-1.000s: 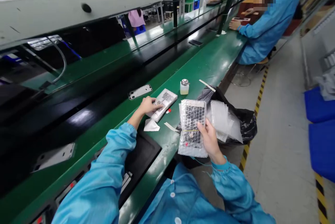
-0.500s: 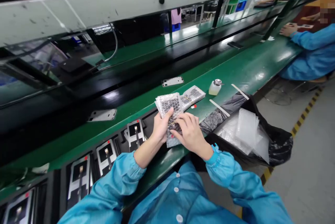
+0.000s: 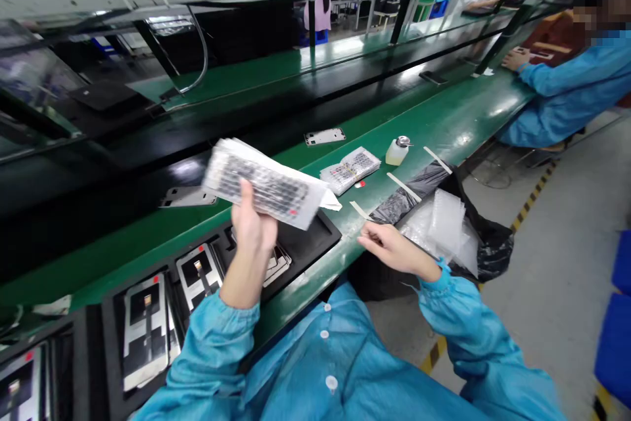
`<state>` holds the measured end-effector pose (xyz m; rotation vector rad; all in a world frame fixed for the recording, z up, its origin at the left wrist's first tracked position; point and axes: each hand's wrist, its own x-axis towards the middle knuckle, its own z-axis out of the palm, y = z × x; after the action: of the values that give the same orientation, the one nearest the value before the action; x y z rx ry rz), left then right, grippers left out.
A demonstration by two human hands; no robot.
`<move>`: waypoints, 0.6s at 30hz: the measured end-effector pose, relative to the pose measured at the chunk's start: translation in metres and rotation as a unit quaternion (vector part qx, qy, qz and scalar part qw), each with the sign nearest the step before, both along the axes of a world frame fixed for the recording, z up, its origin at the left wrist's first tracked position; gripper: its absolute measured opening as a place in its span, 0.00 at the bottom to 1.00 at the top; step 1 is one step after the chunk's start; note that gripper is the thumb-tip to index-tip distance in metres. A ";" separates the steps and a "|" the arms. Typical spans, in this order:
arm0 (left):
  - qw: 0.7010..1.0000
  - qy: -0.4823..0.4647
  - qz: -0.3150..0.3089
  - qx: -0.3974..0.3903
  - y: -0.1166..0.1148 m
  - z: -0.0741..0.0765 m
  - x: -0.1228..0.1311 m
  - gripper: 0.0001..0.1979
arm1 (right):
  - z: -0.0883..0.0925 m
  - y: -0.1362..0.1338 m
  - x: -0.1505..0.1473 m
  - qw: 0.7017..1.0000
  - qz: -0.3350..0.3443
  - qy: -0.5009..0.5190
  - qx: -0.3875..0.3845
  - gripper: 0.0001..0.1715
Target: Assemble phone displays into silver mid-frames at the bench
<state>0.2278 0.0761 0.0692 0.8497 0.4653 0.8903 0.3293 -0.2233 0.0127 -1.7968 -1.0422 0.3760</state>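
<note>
My left hand [image 3: 252, 227] is closed on a stack of clear bubble-wrap pouches with dark parts inside [image 3: 266, 184], lifted above the green bench [image 3: 444, 125] and turned sideways. My right hand [image 3: 392, 247] hovers at the bench's near edge, fingers loosely curled and pinched together; what they hold, if anything, is too small to name. A second bundle of such pouches [image 3: 351, 170] lies flat on the bench beyond the right hand.
A black foam tray [image 3: 305, 243] with phone frames sits under the left hand. A small white bottle [image 3: 397, 152], white strips [image 3: 404, 186] and a metal frame [image 3: 324, 137] lie on the bench. A black bag of empty pouches [image 3: 458, 230] hangs right. A co-worker's sleeve [image 3: 572, 92] rests farther along.
The left hand has taken the pouch stack alone, lifted it up and left and turned it sideways. The right hand let go and dropped to the bench edge.
</note>
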 end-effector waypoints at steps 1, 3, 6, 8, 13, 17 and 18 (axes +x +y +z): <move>1.000 -0.013 0.014 0.014 0.009 0.003 -0.002 0.37 | -0.004 -0.015 0.010 0.999 -0.050 0.011 -0.006 0.30; 0.998 -0.011 0.022 0.056 0.024 0.006 -0.008 0.40 | -0.013 -0.048 0.037 0.979 -0.204 0.008 -0.024 0.33; 0.990 0.066 -0.029 0.123 0.035 -0.001 -0.017 0.45 | -0.025 -0.093 0.081 0.899 -0.434 -0.014 -0.061 0.33; 0.979 0.119 -0.079 0.148 0.033 -0.011 -0.022 0.44 | -0.033 -0.114 0.100 0.859 -0.504 -0.016 -0.088 0.33; 0.949 0.191 -0.178 0.175 0.025 -0.025 -0.022 0.39 | -0.042 -0.097 0.101 0.785 -0.606 -0.066 -0.110 0.35; 0.945 0.213 -0.186 0.166 0.024 -0.028 -0.018 0.40 | -0.029 0.016 0.061 0.914 -0.386 -0.065 0.110 0.59; 0.946 0.216 -0.177 0.163 0.022 -0.029 -0.017 0.42 | -0.024 0.054 0.047 0.950 -0.262 -0.003 0.170 0.64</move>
<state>0.2109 0.0977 0.0399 1.3983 0.5289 0.4475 0.3761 -0.1696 -0.0115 -1.6763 -0.5541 -0.1307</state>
